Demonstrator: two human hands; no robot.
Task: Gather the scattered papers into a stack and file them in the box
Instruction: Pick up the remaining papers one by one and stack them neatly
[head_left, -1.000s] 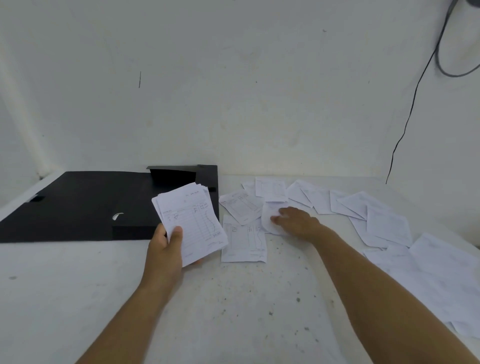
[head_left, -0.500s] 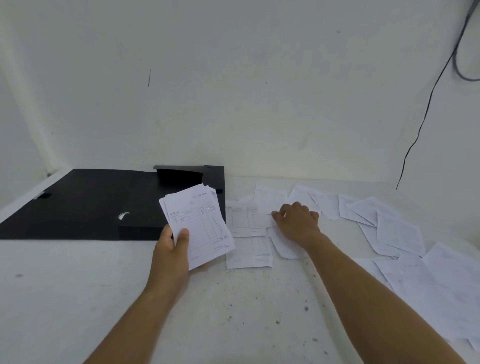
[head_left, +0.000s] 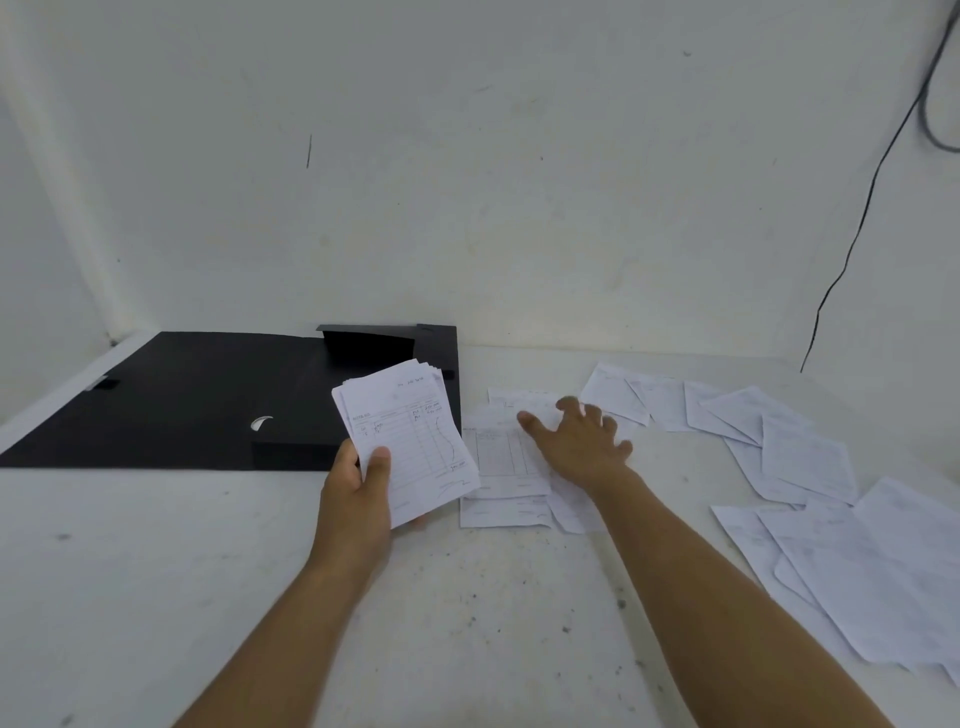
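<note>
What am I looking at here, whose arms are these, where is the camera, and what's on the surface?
There is no machine: a person's two bare arms, seen from a camera worn on their head, looking forward and down. The left hand grips a stack of white printed paper slips. The right hand, fingers spread, reaches over loose white paper slips lying on the speckled white tabletop. More slips lie scattered to the right. An open flat black file box lies on the left.

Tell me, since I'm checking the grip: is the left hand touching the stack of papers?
Touching. The head view shows the left hand gripping the stack of papers, thumb pressed on the top sheet.
</note>
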